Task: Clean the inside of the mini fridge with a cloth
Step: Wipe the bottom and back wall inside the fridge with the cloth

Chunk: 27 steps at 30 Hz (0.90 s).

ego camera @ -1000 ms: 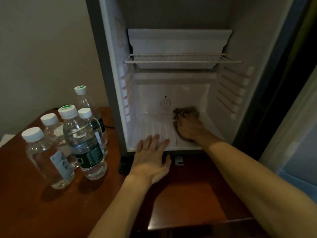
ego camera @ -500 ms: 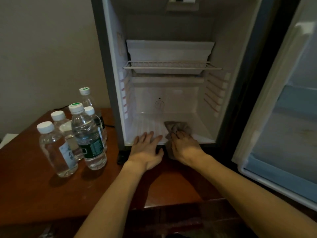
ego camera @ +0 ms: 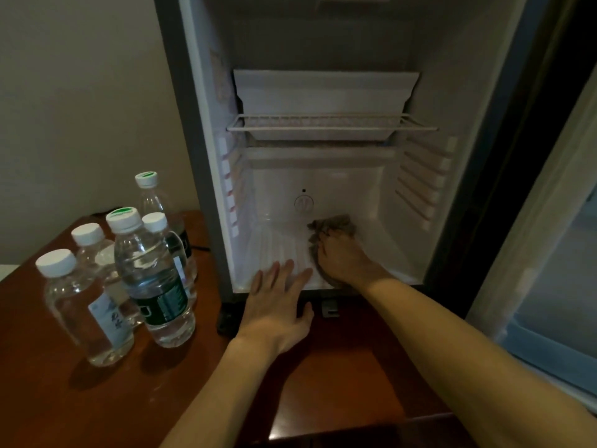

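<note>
1. Mini fridge (ego camera: 323, 156) stands open on the wooden table (ego camera: 97, 399), at its far right edge; only the head view shows it.
2. Your right hand (ego camera: 345, 258) presses the crumpled cloth (ego camera: 332, 226) onto the ribbed fridge floor (ego camera: 274, 250), right of centre, fingers curled over it; cloth bunches toward the back wall.
3. Your left hand (ego camera: 277, 305) lies flat, fingers straight, on the floor's front lip, just left of the cloth.
4. Unwiped floor lies leftward; the wire shelf (ego camera: 329, 122) hangs above. Water bottles (ego camera: 142, 273) crowd the table's left side.
</note>
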### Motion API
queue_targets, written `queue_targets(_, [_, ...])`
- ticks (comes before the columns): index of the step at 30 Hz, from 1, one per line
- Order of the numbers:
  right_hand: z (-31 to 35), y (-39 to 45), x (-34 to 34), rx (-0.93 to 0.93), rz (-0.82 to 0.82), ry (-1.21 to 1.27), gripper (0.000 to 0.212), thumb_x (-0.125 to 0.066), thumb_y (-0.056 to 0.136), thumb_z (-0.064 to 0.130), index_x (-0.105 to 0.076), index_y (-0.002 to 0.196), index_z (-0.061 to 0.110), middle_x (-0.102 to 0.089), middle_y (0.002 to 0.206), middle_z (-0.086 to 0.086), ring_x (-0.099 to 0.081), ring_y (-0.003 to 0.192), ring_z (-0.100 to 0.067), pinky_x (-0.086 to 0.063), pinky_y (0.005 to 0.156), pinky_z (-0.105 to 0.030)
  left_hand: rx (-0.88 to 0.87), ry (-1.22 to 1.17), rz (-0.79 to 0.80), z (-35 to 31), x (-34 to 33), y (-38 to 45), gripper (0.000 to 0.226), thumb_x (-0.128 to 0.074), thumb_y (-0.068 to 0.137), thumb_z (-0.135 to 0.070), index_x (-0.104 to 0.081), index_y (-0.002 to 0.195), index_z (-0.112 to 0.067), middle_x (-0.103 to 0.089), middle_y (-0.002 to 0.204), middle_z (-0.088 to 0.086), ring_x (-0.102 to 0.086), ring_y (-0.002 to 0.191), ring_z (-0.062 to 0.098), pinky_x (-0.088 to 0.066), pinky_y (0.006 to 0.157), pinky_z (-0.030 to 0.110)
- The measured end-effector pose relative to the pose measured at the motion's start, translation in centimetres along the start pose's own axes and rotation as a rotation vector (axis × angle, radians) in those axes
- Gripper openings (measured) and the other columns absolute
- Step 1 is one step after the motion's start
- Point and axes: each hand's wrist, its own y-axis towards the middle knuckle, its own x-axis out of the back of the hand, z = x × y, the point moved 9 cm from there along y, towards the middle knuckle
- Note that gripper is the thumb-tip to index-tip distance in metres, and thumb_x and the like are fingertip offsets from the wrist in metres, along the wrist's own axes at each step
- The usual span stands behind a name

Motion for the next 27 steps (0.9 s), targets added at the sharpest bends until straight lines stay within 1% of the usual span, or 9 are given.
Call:
queue_targets(3, [-0.2, 2.7, -0.1, 0.003, 0.015, 0.008, 0.044, -0.038, 0.103, 0.021, -0.047, 0.141, 0.002, -0.052, 0.141, -0.017, -0.051, 0.125, -0.031, -0.032, 0.109, -0.031, -0.001, 0.0, 0.004, 0.1, -0.2, -0.1, 0.067, -0.034, 0.101, -0.057, 0.0, 0.158, -0.047, 0.008, 0.169, -0.007, 0.012, 0.155, 0.018, 0.012, 0.125, 0.042])
queue_targets(7, [-0.4, 3.3, -0.3, 0.0, 0.036, -0.022, 0.043, -0.036, 0.104, 0.021, -0.049, 0.14, 0.003, -0.054, 0.14, -0.016, -0.05, 0.126, -0.03, -0.029, 0.111, -0.033, -0.006, 0.004, 0.026, 0.2, -0.4, 0.0, 0.068, -0.034, 0.101, -0.056, 0.003, 0.158, -0.047, 0.01, 0.169, -0.007, 0.015, 0.154, 0.018, 0.011, 0.125, 0.043])
queue_targets(11, [-0.3, 2.1, 0.0, 0.024, -0.029, 0.001, 0.043, -0.041, 0.103, 0.024, -0.052, 0.138, 0.002, -0.057, 0.136, -0.016, -0.053, 0.122, -0.03, -0.033, 0.11, -0.032, -0.009, 0.02, 0.048, 0.0, -0.2, -0.1, 0.068, -0.034, 0.101, -0.055, 0.004, 0.158, -0.047, 0.01, 0.169, -0.006, 0.014, 0.155, 0.019, 0.009, 0.125, 0.044])
queue_targets(14, [-0.1, -0.4, 0.0, 0.052, -0.063, 0.023, 0.039, -0.044, 0.101, 0.025, -0.06, 0.127, 0.0, -0.063, 0.123, -0.018, -0.058, 0.11, -0.031, -0.042, 0.101, -0.034, -0.007, 0.016, 0.062, -0.1, -0.1, -0.2, 0.068, -0.035, 0.102, -0.054, 0.002, 0.159, -0.045, 0.009, 0.169, -0.006, 0.012, 0.155, 0.019, 0.01, 0.125, 0.042])
queue_targets(16, [0.2, -2.5, 0.0, 0.072, -0.079, 0.031, 0.039, -0.042, 0.101, 0.028, -0.063, 0.121, 0.002, -0.064, 0.12, -0.016, -0.058, 0.107, -0.031, -0.043, 0.097, -0.033, 0.0, 0.007, 0.068, -0.2, 0.0, -0.2, 0.069, -0.037, 0.101, -0.054, 0.0, 0.159, -0.045, 0.008, 0.169, -0.006, 0.011, 0.155, 0.019, 0.01, 0.125, 0.041])
queue_targets(19, [0.9, -5.0, -0.5, 0.082, -0.04, -0.053, 0.058, -0.025, 0.096, 0.043, -0.057, 0.131, 0.008, -0.059, 0.129, -0.013, -0.053, 0.118, -0.031, -0.041, 0.104, -0.036, -0.007, 0.001, 0.078, -0.3, 0.1, -0.2, 0.07, -0.039, 0.1, -0.053, -0.003, 0.16, -0.043, 0.005, 0.17, -0.005, 0.008, 0.155, 0.018, 0.007, 0.125, 0.042])
queue_targets(22, [1.3, -7.7, -0.4, 0.064, -0.049, -0.097, 0.056, -0.03, 0.097, 0.033, -0.046, 0.143, 0.005, -0.05, 0.143, -0.015, -0.047, 0.128, -0.033, -0.037, 0.108, -0.038, -0.01, -0.024, 0.091, -0.4, 0.4, -0.3, 0.069, -0.04, 0.1, -0.052, -0.007, 0.159, -0.043, 0.003, 0.17, -0.004, 0.004, 0.156, 0.019, 0.004, 0.126, 0.041])
queue_targets(25, [1.7, -9.9, -1.3, 0.137, -0.067, -0.175, 0.066, -0.019, 0.094, 0.035, -0.048, 0.142, 0.001, -0.051, 0.141, -0.02, -0.048, 0.128, -0.039, -0.036, 0.111, -0.046, -0.012, -0.024, 0.097, -0.4, 0.7, -0.3, 0.069, -0.041, 0.1, -0.053, -0.007, 0.159, -0.044, 0.001, 0.17, -0.004, 0.003, 0.156, 0.019, 0.002, 0.126, 0.041])
queue_targets(27, [1.2, -9.6, -2.4, 0.16, -0.046, -0.235, 0.068, -0.014, 0.094, 0.036, -0.045, 0.144, 0.004, -0.048, 0.145, -0.017, -0.043, 0.131, -0.037, -0.032, 0.113, -0.046, -0.011, -0.015, 0.1, -0.4, 0.7, -0.3, 0.069, -0.04, 0.1, -0.053, -0.006, 0.159, -0.043, 0.001, 0.17, -0.004, 0.003, 0.156, 0.019, 0.003, 0.126, 0.042])
